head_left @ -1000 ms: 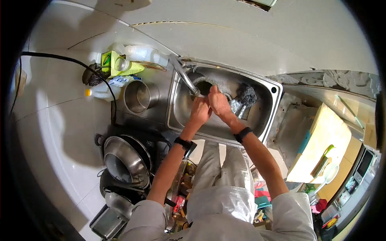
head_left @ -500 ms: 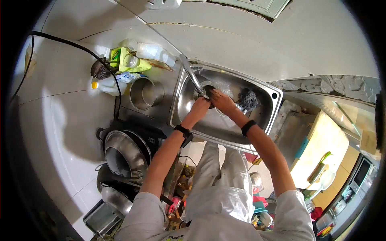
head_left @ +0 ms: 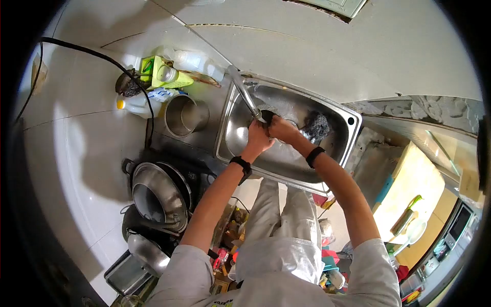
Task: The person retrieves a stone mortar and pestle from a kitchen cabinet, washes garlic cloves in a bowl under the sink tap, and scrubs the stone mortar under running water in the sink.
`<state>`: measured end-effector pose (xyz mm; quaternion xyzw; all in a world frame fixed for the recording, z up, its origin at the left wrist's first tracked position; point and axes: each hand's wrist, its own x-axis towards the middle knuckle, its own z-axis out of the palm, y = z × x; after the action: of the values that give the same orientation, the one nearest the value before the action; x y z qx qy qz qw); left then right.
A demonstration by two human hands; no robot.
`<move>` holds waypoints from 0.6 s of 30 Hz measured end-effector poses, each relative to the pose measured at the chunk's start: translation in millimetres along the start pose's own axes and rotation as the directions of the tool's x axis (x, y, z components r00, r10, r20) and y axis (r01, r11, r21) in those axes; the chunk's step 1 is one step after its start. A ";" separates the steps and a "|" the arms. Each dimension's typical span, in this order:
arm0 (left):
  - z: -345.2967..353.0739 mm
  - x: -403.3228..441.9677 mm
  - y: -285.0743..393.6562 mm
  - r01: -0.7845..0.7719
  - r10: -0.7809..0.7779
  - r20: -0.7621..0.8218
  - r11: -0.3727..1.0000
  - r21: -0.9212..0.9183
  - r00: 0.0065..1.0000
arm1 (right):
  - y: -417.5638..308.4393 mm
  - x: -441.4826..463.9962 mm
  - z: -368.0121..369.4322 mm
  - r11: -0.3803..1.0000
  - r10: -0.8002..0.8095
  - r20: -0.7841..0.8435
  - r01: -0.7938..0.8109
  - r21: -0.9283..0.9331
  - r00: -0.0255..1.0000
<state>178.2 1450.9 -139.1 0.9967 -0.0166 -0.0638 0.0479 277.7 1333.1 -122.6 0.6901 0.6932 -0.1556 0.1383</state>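
My left hand [head_left: 259, 137] and my right hand [head_left: 283, 128] are close together under the end of the metal faucet [head_left: 244, 94], over the steel sink [head_left: 266, 162]. Both have their fingers closed on a dark round item [head_left: 267, 115], which they mostly hide, so I cannot tell what it is. Right of my right hand, a dark mesh scourer [head_left: 317, 126] lies in the sink, with something shiny beside it. Water appears to wet the basin around my hands.
Left of the sink stand a steel pot [head_left: 183, 116], a green basket [head_left: 166, 77] and a yellow-capped bottle [head_left: 135, 105]. Steel pans [head_left: 161, 197] sit lower left. On the right a cutting board [head_left: 414, 184] carries a knife [head_left: 404, 221]. A black cable [head_left: 102, 52] crosses the left.
The view has shifted slightly. Both hands have moved closer under the faucet's end, and my left hand has turned, its fingers now upward against the dark item.
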 end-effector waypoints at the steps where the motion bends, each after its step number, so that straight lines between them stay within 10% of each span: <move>1: 0.2 0.7 -0.5 0.002 -0.002 0.000 1.000 -0.001 1.000 | 3.1 -6.8 5.7 1.000 -0.014 -0.214 0.007 -0.030 0.977; 4: 3.7 3.6 0.7 -0.039 0.038 -0.023 0.999 -0.029 0.999 | 9.8 -17.7 15.3 0.999 -0.030 -0.481 0.020 -0.027 0.876; 6: 4.9 8.8 3.0 0.058 -0.014 0.401 0.993 -0.098 0.916 | 12.8 -17.2 20.2 1.000 -0.021 -0.547 0.030 0.008 0.837; 9: 0.1 -0.5 3.1 -0.053 0.068 0.228 0.996 -0.072 0.971 | 18.1 -5.3 22.1 0.975 -0.055 -0.591 -0.086 -0.207 0.805; 12: -1.8 -10.0 2.8 -0.114 0.113 -0.008 0.993 -0.043 0.994 | 21.3 17.1 27.1 0.986 -0.059 -0.323 0.004 -0.169 0.944; 18: -11.6 -14.9 2.2 -0.114 0.108 0.107 0.992 0.049 0.988 | 16.7 11.9 16.5 0.971 -0.148 -0.199 0.104 -0.214 0.969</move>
<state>164.8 1450.4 -125.6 0.9905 -0.0761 -0.1125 0.0230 294.0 1337.2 -142.9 0.6395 0.7588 -0.0181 0.1223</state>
